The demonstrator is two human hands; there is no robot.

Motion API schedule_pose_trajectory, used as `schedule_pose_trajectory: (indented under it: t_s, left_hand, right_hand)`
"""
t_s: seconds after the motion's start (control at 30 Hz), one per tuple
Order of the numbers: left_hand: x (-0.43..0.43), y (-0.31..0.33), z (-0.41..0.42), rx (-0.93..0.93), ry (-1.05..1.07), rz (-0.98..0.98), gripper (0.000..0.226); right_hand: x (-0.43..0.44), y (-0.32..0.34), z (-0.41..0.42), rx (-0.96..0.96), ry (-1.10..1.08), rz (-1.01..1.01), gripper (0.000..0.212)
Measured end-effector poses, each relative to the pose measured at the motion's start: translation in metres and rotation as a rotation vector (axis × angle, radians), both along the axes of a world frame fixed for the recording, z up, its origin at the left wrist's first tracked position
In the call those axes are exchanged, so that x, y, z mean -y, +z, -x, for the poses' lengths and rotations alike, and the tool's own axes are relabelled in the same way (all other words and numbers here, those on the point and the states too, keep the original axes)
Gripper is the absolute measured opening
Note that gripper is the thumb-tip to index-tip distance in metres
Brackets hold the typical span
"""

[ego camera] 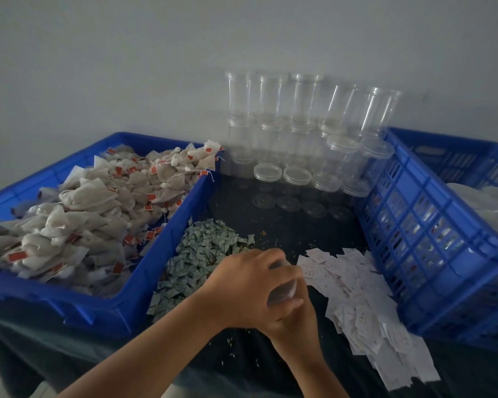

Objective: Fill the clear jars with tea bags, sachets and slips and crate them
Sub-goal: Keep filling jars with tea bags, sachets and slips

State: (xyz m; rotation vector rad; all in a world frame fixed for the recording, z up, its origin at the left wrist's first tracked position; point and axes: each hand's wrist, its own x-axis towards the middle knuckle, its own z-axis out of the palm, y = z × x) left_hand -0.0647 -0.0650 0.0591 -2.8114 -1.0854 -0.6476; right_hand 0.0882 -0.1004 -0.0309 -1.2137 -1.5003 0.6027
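- A filling step was judged to be in hand: both hands were brought together low over the dark worktop (285, 225), between the green sachets (202, 254) and the white slips (357, 297).
- The left hand (247, 285) was seen curled tight, knuckles up, fingers wrapped over a translucent thing (283, 287). The thing was too blurred to be named: a jar or a packet, it could not be told.
- The right hand (293, 320) was tucked beneath the left, one finger showing under that thing. How far it was closed could not be told, since most of it was hidden.
- The tea bags (84, 202) were heaped high in the left crate (167, 234), red tags showing all through the pile.
- The clear jars (299, 110) were stacked in two tiers against the wall at the back of the worktop, with lids (296, 176) laid flat in front of them, well apart from the hands.
- The right crate (414, 225) was set just beside the slips, with pale things lying in it at the far edge.
- Next, it was judged, whatever was held would have to be settled into a jar, the other two kinds added, a lid fitted, and the jar carried to the right crate.
- Care would be called for: the slips and sachets lay loose and were easily scattered.
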Motion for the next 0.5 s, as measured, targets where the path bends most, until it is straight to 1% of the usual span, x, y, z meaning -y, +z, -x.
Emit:
schedule_pose_trajectory:
  t_s: [0.07, 0.1, 0.2, 0.23, 0.3, 0.4, 0.43, 0.47, 0.5]
  left_hand:
    - [0.003, -0.002, -0.001, 0.011, 0.076, 0.031, 0.046]
    - [0.006, -0.002, -0.002, 0.024, 0.133, 0.062, 0.048]
    - [0.012, 0.0, -0.009, 0.103, 0.389, 0.178, 0.057]
    - [0.011, 0.001, -0.012, 0.095, 0.477, 0.234, 0.062]
    - [0.007, 0.007, -0.011, 0.015, 0.601, 0.376, 0.077]
    - [0.001, 0.027, 0.0, -0.12, 0.647, 0.592, 0.108]
    - [0.001, 0.034, 0.006, -0.145, 0.641, 0.653, 0.114]
    - [0.001, 0.04, 0.011, -0.147, 0.637, 0.71, 0.114]
    - [0.001, 0.044, 0.016, -0.127, 0.635, 0.769, 0.107]
  right_hand:
    - [-0.002, 0.001, 0.0, 0.104, -0.033, -0.048, 0.059]
    - [-0.002, 0.001, 0.001, 0.159, -0.06, -0.06, 0.058]
    - [-0.004, -0.004, 0.006, 0.314, -0.247, -0.147, 0.066]
    - [-0.005, -0.006, 0.008, 0.362, -0.286, -0.197, 0.07]
    - [-0.005, -0.008, 0.011, 0.445, -0.304, -0.256, 0.077]
    - [-0.003, -0.012, 0.009, 0.487, -0.304, -0.315, 0.072]
    - [-0.002, -0.013, 0.009, 0.485, -0.29, -0.329, 0.073]
    - [-0.002, -0.013, 0.009, 0.488, -0.279, -0.342, 0.074]
    - [-0.002, -0.014, 0.01, 0.501, -0.272, -0.357, 0.074]
